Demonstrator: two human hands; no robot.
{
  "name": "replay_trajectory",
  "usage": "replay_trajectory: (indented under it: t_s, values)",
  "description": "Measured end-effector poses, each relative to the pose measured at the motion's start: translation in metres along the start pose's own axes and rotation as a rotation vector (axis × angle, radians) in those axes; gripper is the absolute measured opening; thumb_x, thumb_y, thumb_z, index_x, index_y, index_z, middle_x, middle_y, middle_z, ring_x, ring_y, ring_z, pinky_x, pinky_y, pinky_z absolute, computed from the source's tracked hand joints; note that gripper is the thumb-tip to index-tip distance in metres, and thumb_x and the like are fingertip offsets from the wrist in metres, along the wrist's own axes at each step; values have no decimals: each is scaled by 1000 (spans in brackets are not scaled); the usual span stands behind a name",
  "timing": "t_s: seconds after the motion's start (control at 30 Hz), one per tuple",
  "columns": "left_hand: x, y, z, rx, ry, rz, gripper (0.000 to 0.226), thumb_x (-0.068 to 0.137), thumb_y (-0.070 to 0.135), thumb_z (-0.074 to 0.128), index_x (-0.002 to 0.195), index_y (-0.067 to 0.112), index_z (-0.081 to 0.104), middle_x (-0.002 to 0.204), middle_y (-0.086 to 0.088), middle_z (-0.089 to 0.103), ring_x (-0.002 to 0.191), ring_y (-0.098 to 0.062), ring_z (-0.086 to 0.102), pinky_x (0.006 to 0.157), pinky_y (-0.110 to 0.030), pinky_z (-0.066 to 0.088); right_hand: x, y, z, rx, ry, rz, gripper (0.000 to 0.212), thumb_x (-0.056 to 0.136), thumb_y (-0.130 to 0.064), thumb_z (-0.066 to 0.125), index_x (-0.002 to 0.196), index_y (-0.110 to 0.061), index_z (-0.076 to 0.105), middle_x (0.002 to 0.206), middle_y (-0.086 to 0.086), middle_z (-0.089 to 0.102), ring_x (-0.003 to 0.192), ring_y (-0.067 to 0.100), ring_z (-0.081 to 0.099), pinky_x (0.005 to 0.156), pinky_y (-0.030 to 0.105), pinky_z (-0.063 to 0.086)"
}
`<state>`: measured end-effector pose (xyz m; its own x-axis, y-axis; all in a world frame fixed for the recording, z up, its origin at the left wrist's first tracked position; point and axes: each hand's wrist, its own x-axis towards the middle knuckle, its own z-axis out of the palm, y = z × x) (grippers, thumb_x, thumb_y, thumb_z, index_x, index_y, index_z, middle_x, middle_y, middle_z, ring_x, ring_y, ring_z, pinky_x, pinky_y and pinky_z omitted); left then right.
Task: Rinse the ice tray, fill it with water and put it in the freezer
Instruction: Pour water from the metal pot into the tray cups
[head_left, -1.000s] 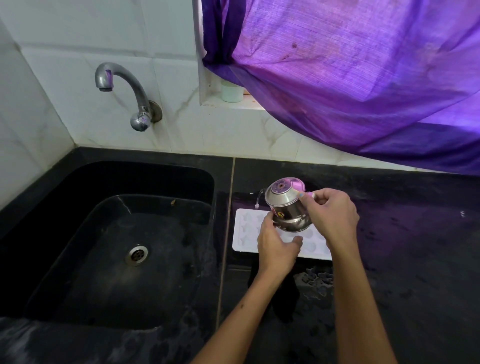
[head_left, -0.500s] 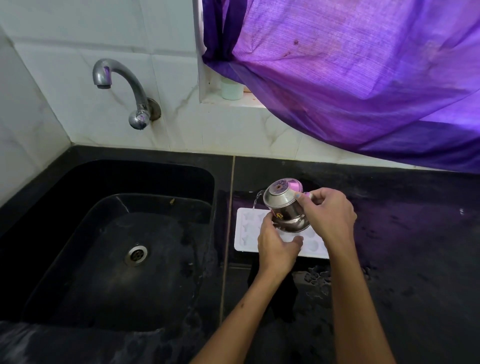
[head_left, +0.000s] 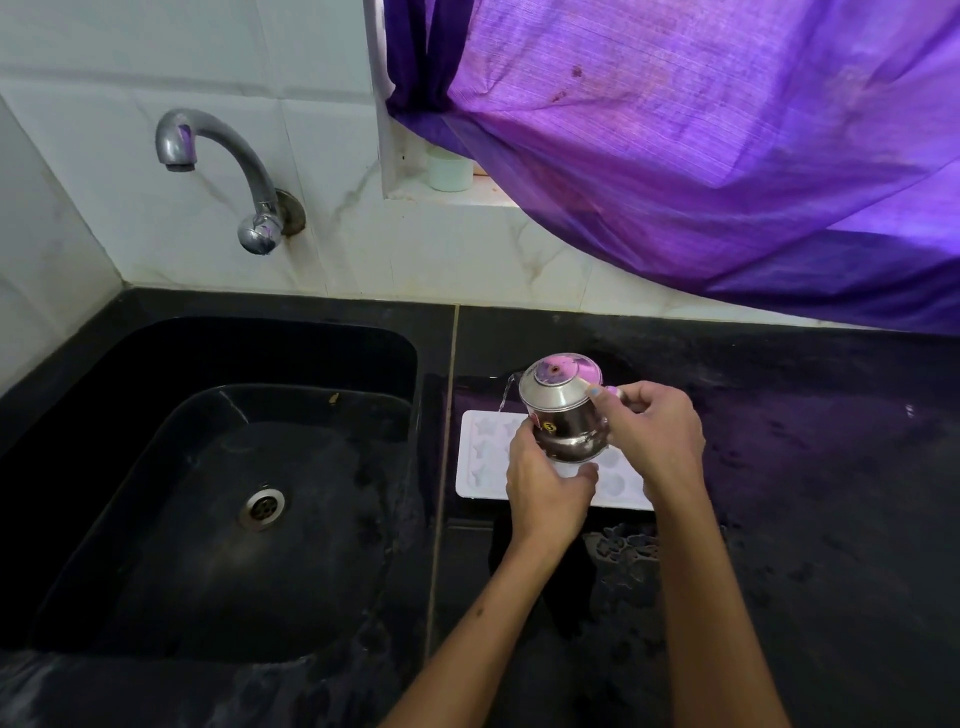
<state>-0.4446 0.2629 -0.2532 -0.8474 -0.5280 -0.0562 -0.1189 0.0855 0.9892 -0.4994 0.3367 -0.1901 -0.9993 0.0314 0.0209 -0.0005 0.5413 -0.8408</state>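
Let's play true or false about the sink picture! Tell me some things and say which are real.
1. Both hands hold the steel pot. True: the left hand holds it from below, the right hand grips its side.
2. Water runs from the tap. False: nothing comes out of it; water pours from the pot.
3. The ice tray lies in the sink. False: it lies on the black counter.
4. The curtain is purple. True.

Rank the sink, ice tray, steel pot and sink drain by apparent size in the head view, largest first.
1. sink
2. ice tray, partly hidden by the hands
3. steel pot, raised nearer the camera, so its margin below the tray is unsure
4. sink drain
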Motion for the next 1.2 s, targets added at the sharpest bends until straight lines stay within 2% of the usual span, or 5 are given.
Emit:
replay_trajectory:
  t_s: [0.1,0.43,0.57,0.83,1.2]
  values:
    - [-4,3,8,-4,28,32,52,72,16,75,110,35,44,110,10,60,100,-5,57,84,-20,45,2,7,-7,66,5,18,22,79,-40,71,69,-20,67,67,-4,69,75,19,68,82,47,55]
    - [-25,11,66,-7,-44,78,56,76,15,72,124,27,46,114,15,55,98,8,49,73,4,33,13,40,-63,71,81,42,21,79,-40,70,70,-22,67,68,-5,70,76,18,69,79,48,56]
    - [-36,8,92,-16,-67,74,57,74,14,72,125,24,48,114,11,59,104,-1,55,79,-1,37,19,57,-87,42,97,52,19,79,-40,69,70,-23,68,69,-7,70,76,18,68,80,49,56]
    - [-50,3,123,-18,-135,33,55,76,7,69,126,18,47,103,17,54,81,32,44,68,6,34,28,74,-115,-107,69,6,23,82,-41,68,71,-21,65,69,-5,67,75,19,65,80,38,50]
    - [-55,0,139,2,-127,-20,53,75,13,72,122,19,49,101,14,58,96,-1,55,83,-12,43,34,84,-126,-164,8,15,23,84,-39,67,76,-17,68,71,-6,66,78,19,61,75,33,40]
